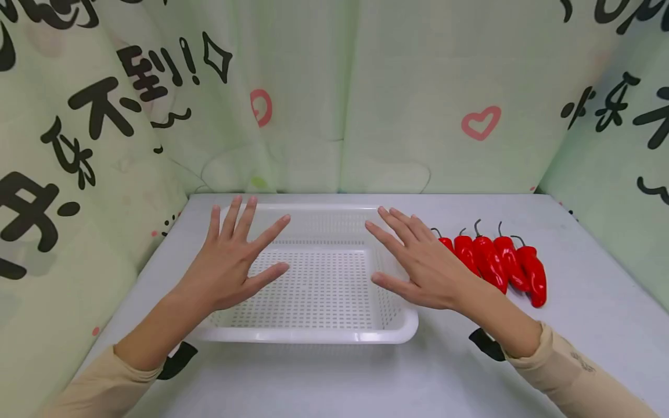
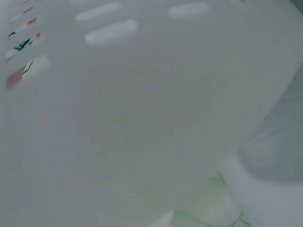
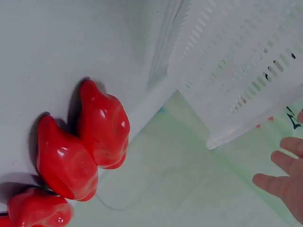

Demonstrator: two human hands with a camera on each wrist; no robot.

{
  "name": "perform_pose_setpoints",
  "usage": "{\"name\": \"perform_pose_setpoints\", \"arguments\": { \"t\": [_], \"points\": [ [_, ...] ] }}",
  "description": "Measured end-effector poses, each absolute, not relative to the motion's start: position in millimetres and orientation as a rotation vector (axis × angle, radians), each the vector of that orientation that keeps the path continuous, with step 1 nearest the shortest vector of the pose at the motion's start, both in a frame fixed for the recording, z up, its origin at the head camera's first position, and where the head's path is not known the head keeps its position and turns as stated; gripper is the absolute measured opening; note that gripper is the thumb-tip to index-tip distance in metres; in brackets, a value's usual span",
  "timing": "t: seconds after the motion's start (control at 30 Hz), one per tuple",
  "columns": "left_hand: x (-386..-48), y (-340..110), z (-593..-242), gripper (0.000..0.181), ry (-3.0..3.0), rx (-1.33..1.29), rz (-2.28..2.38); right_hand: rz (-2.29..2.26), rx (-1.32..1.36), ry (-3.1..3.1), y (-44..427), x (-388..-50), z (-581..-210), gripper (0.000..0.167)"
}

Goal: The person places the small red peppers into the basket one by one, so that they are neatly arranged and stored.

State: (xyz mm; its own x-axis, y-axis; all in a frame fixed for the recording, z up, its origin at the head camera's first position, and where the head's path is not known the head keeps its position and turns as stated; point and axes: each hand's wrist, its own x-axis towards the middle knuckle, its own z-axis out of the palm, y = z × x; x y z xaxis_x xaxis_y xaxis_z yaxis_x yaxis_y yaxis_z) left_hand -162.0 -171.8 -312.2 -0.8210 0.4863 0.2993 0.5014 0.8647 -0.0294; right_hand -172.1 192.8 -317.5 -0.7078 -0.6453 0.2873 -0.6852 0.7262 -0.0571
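Green curtains [image 1: 397,104] back the table [image 1: 334,386], where I have the left hand [image 1: 230,270] and right hand [image 1: 420,264] spread, empty, over the nine and three o'clock sides of the central basket [image 1: 313,290]. I judge it light and stiff, best gripped by its rim [image 1: 313,335]; glossy peppers [image 1: 488,261], beyond at three o'clock, look slippery.

basket [image 1: 313,336] on table [image 1: 334,383], peppers [image 1: 489,261] right of basket, curtain [image 1: 407,116] behind

A pale green curtain [image 1: 407,116] rises beyond the hands [image 1: 226,264], bold black characters [image 1: 96,119] flanking them and a pink heart [image 1: 479,137] behind the right; below, a white counter [image 1: 334,383].
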Motion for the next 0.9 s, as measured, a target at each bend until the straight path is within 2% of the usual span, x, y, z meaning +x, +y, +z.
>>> {"name": "perform_pose_setpoints", "arguments": {
  "t": [0.67,0.9],
  "points": [
    [-155.2,-237.1,-302.7,0.071,-2.740,-0.545,-0.385,0.355,0.822,-2.719,235.2,-157.9,-327.8,0.081],
    [-168.4,-255.6,-312.7,0.063,-2.585,-0.638,-0.627,0.412,0.706,-2.868,244.1,-159.7,-328.6,0.074]
  ]
}}
